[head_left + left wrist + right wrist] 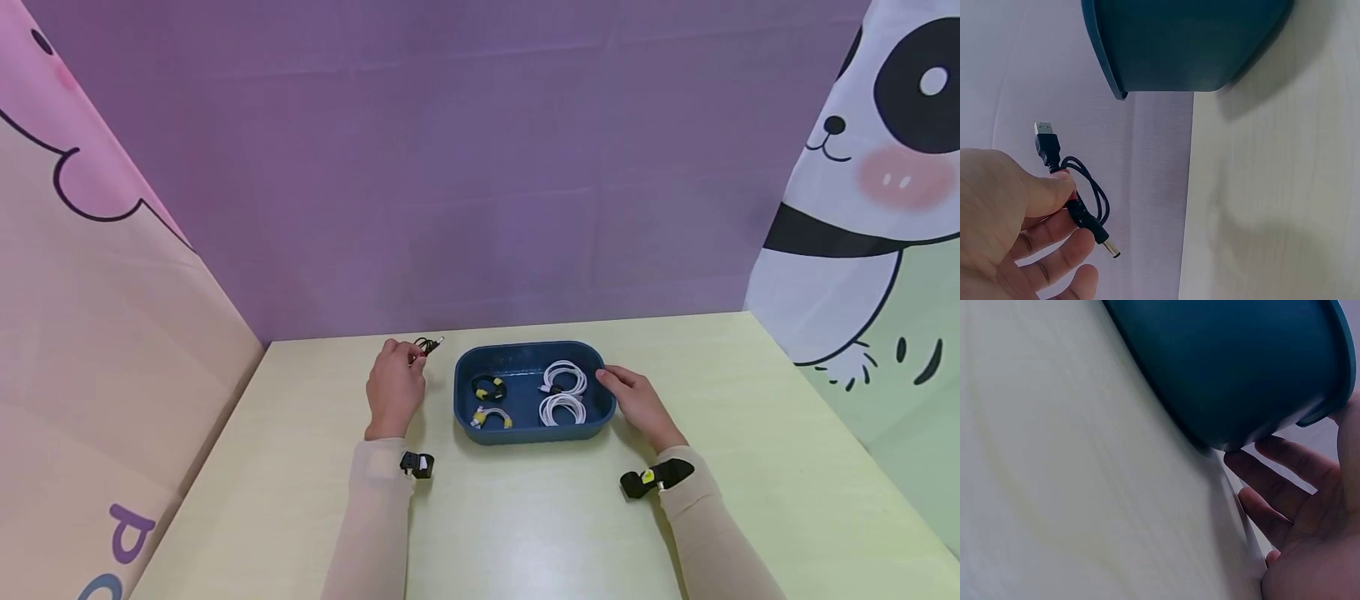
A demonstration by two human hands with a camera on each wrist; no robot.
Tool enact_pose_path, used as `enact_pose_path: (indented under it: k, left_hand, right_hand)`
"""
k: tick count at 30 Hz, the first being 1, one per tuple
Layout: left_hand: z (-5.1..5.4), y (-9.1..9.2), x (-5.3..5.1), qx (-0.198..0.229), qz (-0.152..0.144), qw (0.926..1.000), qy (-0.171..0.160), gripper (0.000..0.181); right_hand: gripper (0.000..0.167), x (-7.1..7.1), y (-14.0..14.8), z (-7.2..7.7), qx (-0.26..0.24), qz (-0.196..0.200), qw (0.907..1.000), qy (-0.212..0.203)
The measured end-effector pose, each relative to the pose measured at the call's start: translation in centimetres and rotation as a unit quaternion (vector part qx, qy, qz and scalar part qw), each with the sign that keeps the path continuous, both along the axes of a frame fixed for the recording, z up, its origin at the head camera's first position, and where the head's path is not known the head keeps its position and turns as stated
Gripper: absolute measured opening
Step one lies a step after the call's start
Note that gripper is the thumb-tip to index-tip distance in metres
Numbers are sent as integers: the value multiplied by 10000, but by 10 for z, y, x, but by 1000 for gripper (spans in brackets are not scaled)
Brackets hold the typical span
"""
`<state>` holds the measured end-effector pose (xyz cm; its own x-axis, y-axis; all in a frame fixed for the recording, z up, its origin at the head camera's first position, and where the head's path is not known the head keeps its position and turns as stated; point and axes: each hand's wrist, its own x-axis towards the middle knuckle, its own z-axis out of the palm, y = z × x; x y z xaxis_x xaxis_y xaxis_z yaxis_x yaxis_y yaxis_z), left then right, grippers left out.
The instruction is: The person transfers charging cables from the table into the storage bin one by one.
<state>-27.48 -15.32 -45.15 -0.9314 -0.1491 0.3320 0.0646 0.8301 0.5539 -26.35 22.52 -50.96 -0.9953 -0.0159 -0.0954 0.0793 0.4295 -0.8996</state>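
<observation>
My left hand [395, 385] pinches a black USB cable [1085, 215] between thumb and fingers, left of a dark blue plastic bin [480, 437]. In the left wrist view the cable's USB plug points up and its round barrel plug points down; a red band shows at the thumb. At the bin's right end, my right hand [637, 400] grips the rim, thumb over it and fingers against the outer wall. Inside lie a black coiled cable with yellow plugs [483, 394], a short white cable with yellow plugs [480, 417] and two white coiled cables [581, 377].
The bin stands on a pale wooden table [517, 533], toward its back edge. Behind rises a purple cloth backdrop [465, 167]. Printed cloth panels stand at the left [150, 333] and right [862, 317]. A small black camera sits on each wrist.
</observation>
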Motion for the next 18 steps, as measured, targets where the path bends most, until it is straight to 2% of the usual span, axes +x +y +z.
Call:
enact_pose_path:
  k: [18]
  left_hand:
    - [10,4,6,-4,-150,9996,242,17]
  right_hand:
    - [68,0,1,-1,-9,4,9999,117]
